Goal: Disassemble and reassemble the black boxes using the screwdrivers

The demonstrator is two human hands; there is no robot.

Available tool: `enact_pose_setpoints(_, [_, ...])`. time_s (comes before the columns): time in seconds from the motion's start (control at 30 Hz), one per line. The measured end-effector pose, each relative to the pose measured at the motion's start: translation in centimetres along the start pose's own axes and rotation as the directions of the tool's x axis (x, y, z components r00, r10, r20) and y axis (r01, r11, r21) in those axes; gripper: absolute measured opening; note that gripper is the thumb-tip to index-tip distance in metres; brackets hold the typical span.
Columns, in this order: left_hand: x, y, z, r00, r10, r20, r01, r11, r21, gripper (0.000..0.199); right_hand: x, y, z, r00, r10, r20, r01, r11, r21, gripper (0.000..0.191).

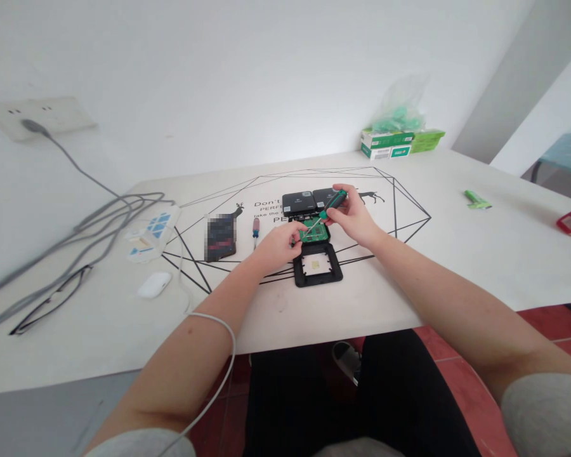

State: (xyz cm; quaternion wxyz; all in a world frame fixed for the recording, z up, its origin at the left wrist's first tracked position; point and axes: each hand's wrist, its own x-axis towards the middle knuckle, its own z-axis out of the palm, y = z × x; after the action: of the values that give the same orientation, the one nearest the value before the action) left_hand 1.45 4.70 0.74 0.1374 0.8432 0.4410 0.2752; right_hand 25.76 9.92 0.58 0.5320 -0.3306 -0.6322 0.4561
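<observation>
My right hand (351,214) is closed around the handle of a green and black screwdriver (335,200). Its shaft slants down and left over a green circuit board (318,232) that sits in a black case. At the board's left edge is my left hand (282,244), fingers pinched near the screwdriver's tip; whatever they hold is too small to make out. Just below the board lies an open black cover (335,274) with a pale square inside. Two black boxes, one on the left (299,202) and one on the right (320,195), rest behind the board.
A red and blue screwdriver (255,231) and a phone (221,238) lie left of my left hand. Farther left are a white case (155,285), glasses (52,301), cables and a power strip (153,231). Green boxes (387,141) stand by the wall. A white cable crosses my left forearm.
</observation>
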Motion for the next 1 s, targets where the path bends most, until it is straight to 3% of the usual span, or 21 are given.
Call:
enact_pose_setpoints(0.27, [0.0,0.1,0.0,0.999,-0.012,0.03,0.011,0.999,0.047,0.041,-0.3,-0.4,0.0,0.999,-0.036,0.028,0.037,0.998,-0.053,0.065])
enact_pose_setpoints(0.5, [0.0,-0.3,0.2,0.997,0.04,0.07,-0.05,0.988,0.144,0.043,-1.3,-1.3,0.1,0.966,-0.248,0.068,0.257,0.926,-0.278,0.065])
enact_pose_setpoints(0.7, [0.1,0.0,0.1,0.995,0.064,0.074,-0.076,0.982,0.172,0.043,-2.4,-2.2,1.0,0.948,-0.31,0.071,0.317,0.896,-0.311,0.07])
enact_pose_setpoints(0.87, [-0.1,1.1,-0.4,0.996,0.024,0.085,-0.032,0.995,0.093,0.038,-2.8,-3.1,2.1,0.914,-0.4,0.069,0.399,0.855,-0.33,0.059])
enact_pose_setpoints(1.0, [-0.2,1.7,-1.0,0.989,0.009,0.144,-0.002,0.999,-0.049,0.027,-3.2,-3.5,3.0,0.92,-0.378,0.103,0.392,0.889,-0.236,0.063])
